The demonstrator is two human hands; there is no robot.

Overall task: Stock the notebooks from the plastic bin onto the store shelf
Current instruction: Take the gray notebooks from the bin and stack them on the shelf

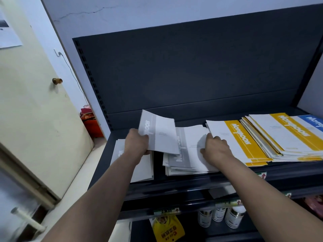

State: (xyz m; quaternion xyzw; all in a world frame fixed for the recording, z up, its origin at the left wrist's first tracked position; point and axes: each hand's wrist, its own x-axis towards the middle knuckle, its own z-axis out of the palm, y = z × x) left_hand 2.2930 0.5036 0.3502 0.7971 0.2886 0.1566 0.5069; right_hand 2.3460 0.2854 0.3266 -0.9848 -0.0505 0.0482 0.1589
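Far left, a cream door (26, 105) with a brass knob (57, 81) and a printed sheet (8, 30) taped near its top; text too small to read. Red packages (90, 123) sit on the floor between door and shelf unit. Dark shelf (192, 179) with a slotted upright (90, 79) at its left side. At the shelf's left end lies a grey stack (139, 170) of notebooks, flat, near the front edge. Left hand (137, 144) is closed around the left edge of one grey notebook (160, 132), holding it tilted above the shelf; its grey band carries white lettering, partly covered, ending "OOK". Just right of it, a middle stack (185, 154) of grey-and-white notebooks lies loosely fanned, the band lettering blurred. Right hand (216, 148) rests palm-down on this stack's right side, fingers curled at the edge of the top cover; whether it pinches the cover I cannot tell. Touching that stack on the right, a yellow stack (239, 142), band reading "Notebook" upside down. Next right, a second yellow stack (286, 135), same word, sheets splayed. At the shelf's right end, a blue notebook (312, 122) showing "Note", cut off by the frame. Below the shelf's front edge, price tags (262, 175) with red arrows; lower down, a yellow bag (167, 229) with red Chinese characters and three tins (220, 217), labels unreadable. The bin is out of view.
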